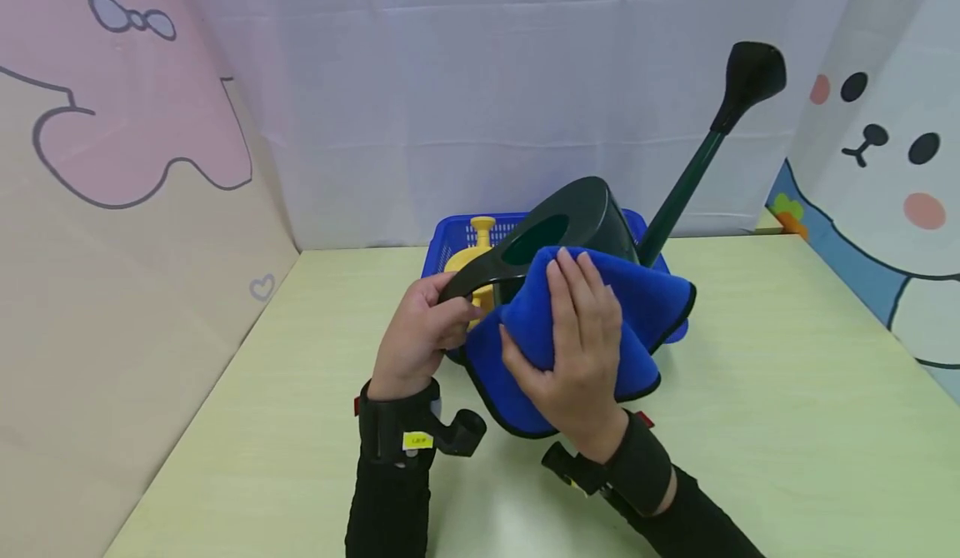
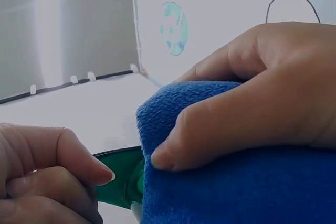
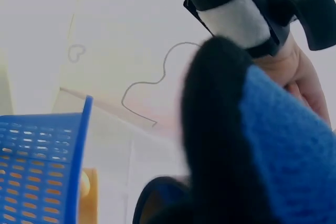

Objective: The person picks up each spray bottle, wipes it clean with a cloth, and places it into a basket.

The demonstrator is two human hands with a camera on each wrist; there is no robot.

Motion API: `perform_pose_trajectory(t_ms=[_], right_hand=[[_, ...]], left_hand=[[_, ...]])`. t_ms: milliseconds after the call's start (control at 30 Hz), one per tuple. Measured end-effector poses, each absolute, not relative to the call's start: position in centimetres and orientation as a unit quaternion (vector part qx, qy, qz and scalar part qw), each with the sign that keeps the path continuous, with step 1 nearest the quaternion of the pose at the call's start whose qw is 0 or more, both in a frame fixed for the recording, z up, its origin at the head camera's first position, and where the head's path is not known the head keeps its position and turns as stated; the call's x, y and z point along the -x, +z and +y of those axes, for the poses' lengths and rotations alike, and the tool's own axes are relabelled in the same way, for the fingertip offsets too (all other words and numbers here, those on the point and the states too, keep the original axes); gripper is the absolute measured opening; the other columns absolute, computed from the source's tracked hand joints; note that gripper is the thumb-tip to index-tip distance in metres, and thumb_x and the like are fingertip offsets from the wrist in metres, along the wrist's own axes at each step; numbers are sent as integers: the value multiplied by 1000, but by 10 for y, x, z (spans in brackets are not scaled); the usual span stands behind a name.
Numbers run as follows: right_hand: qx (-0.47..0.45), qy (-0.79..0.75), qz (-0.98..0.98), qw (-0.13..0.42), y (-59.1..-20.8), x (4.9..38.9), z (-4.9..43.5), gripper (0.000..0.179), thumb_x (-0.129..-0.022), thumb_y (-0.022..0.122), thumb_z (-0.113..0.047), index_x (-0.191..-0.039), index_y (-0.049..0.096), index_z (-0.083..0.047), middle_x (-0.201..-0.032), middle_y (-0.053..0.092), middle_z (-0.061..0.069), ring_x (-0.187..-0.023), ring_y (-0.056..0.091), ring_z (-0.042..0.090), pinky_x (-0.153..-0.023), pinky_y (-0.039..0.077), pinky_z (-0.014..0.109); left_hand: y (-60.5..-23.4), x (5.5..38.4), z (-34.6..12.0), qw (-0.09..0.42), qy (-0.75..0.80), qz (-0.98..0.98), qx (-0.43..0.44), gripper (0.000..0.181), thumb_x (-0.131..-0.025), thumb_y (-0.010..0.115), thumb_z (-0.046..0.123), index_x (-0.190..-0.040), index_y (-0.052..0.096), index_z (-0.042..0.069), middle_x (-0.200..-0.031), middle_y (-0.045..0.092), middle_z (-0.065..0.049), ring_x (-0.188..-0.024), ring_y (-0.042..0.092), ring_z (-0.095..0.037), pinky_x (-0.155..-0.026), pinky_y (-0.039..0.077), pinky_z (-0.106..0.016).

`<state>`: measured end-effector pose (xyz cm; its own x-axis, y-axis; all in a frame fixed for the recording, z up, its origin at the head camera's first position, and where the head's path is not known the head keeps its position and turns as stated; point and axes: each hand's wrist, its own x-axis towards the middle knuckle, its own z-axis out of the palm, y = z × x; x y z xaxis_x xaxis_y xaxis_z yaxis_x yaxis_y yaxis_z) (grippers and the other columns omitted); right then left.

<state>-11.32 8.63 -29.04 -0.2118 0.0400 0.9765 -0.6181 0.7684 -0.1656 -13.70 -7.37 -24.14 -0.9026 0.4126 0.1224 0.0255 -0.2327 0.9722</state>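
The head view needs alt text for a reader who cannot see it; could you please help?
A left hand grips the handle of a dark green watering can while the right hand holds a blue cloth against it. Behind, a blue basket stands on a table.

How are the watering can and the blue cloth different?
The watering can is dark green, while the cloth is bright blue. The can looks stiff, with a long spout; the cloth looks soft and hangs in folds. The left hand grips the can's handle, while the right hand rests on the cloth. Both have some black on them.
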Motion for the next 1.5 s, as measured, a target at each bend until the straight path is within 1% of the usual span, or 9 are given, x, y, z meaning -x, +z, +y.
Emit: perform_pose_trajectory(t_ms=[300, 433, 567, 700, 800, 900, 1133, 1333, 1500], right_hand=[[-185, 373, -716, 560, -278, 113, 106, 57, -89, 53, -38, -128, 46, 2, -133, 47, 19, -130, 39, 32, -106, 31, 50], [-163, 457, -708, 513, -269, 114, 121, 56, -88, 55, -30, -133, 41, 1, -138, 44, 15, -129, 42, 27, -103, 35, 51], [-132, 534, -707, 444, -263, 114, 138, 53, -87, 55, -17, -136, 40, -4, -139, 45, 8, -122, 48, 22, -100, 41, 44], [-96, 579, -707, 395, -261, 117, 145, 52, -90, 51, -17, -139, 38, -11, -140, 44, 4, -122, 48, 24, -100, 41, 46], [-89, 569, -704, 414, -264, 121, 141, 52, -89, 52, -17, -138, 39, -10, -140, 44, 4, -124, 47, 26, -100, 38, 53], [-100, 522, -709, 464, -270, 122, 132, 54, -86, 54, -19, -136, 41, -5, -139, 45, 8, -124, 47, 27, -99, 38, 54], [-159, 400, -718, 547, -282, 121, 108, 63, -87, 53, -42, -130, 43, 3, -135, 46, 19, -128, 41, 32, -105, 33, 51], [-186, 264, -742, 588, -294, 118, 90, 53, -88, 54, -36, -123, 50, 3, -128, 51, 21, -125, 44, 34, -101, 34, 54], [-190, 223, -755, 587, -294, 116, 88, 51, -90, 53, -35, -123, 50, 4, -127, 53, 21, -125, 44, 34, -102, 32, 54]], left_hand=[[-242, 138, -75, 139, 770, 593, -189, 14, -82, 46, 0, -92, 52, 8, -56, 36, 5, -42, 33, -7, -43, 27, -17], [-242, 137, -78, 141, 770, 592, -194, 16, -82, 46, 0, -96, 50, 6, -57, 36, 5, -42, 32, -7, -43, 26, -17], [-242, 138, -82, 141, 771, 587, -202, 15, -81, 46, 0, -93, 52, 7, -58, 37, 4, -43, 32, -7, -43, 26, -17], [-242, 139, -84, 140, 774, 582, -207, 13, -81, 47, 1, -89, 54, 9, -58, 39, 4, -43, 31, -7, -43, 26, -17], [-243, 141, -85, 137, 775, 581, -208, 14, -81, 46, 1, -88, 54, 9, -57, 39, 4, -43, 31, -7, -42, 25, -17], [-243, 142, -85, 132, 777, 580, -205, 14, -82, 45, 1, -87, 54, 9, -56, 38, 5, -42, 31, -7, -42, 25, -18], [-246, 146, -82, 124, 798, 555, -199, 13, -83, 44, 1, -81, 53, 10, -53, 34, 5, -41, 30, -8, -42, 22, -19], [-248, 149, -77, 127, 819, 522, -200, 15, -84, 43, 1, -76, 49, 12, -50, 33, 5, -40, 29, -8, -43, 16, -22], [-248, 150, -76, 135, 831, 502, -196, 17, -85, 41, 1, -76, 48, 12, -51, 32, 5, -40, 28, -9, -44, 14, -23]])
